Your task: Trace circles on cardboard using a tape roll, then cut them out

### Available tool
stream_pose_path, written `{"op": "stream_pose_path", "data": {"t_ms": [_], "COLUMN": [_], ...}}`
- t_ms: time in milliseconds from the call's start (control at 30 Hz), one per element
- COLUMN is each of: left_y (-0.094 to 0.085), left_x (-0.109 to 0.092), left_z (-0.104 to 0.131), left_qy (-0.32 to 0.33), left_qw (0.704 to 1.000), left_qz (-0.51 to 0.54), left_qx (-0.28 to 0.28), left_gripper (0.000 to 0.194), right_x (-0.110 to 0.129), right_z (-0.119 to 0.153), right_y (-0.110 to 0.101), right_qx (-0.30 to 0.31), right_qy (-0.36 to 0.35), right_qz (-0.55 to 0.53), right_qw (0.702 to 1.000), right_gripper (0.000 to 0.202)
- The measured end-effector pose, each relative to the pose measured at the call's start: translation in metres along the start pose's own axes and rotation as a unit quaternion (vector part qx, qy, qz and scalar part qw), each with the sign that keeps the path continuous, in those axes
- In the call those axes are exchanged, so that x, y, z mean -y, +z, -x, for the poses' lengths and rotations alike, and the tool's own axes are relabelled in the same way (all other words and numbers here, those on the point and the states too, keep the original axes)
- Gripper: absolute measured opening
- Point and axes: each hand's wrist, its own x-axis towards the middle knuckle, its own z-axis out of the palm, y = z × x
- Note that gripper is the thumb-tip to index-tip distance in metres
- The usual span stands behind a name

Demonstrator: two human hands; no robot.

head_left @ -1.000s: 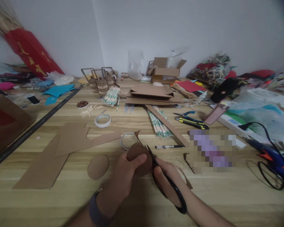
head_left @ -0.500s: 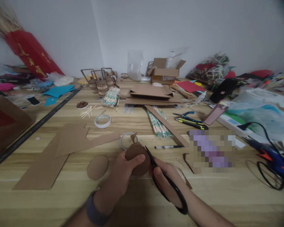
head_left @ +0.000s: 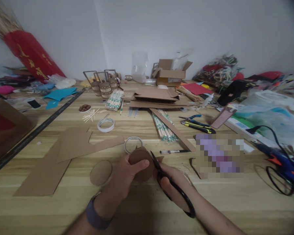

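Near the front centre of the table, a round brown cardboard piece [head_left: 142, 163] is gripped in my left hand [head_left: 129, 171], its thumb lying across the top face. Black-handled scissors [head_left: 177, 189] are held in my right hand [head_left: 172, 179], their blades pointing up and left beside the disc's right edge. A small pointed scrap of cardboard shows between the scissors and my right hand. On the table left of my left hand lies a flat cardboard circle [head_left: 101, 173]. Behind the disc is a roll of tape [head_left: 133, 145].
Cut cardboard sheets [head_left: 46, 166] lie at the left. Another tape roll [head_left: 106, 125], packs of sticks [head_left: 163, 125], a pen [head_left: 174, 151] and pliers [head_left: 198, 127] are beyond my hands. A blue glue gun [head_left: 279, 161] with its cable is at the right.
Both hands have shifted slightly. The scissors have moved a little away from the disc's edge, and the cardboard scrap now shows to the right of the blades.
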Motion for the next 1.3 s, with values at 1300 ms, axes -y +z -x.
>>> {"op": "stream_pose_path", "data": {"t_ms": [1300], "left_y": [0.001], "left_x": [-0.009], "left_z": [0.006], "left_qy": [0.012], "left_qw": [0.996], "left_qz": [-0.072], "left_qx": [0.048], "left_gripper": [0.035], "right_x": [-0.001], "right_z": [0.0], "right_y": [-0.006], "right_qx": [0.031], "right_qy": [0.0], "right_qz": [-0.006], "right_qw": [0.999], "right_gripper": [0.076]}}
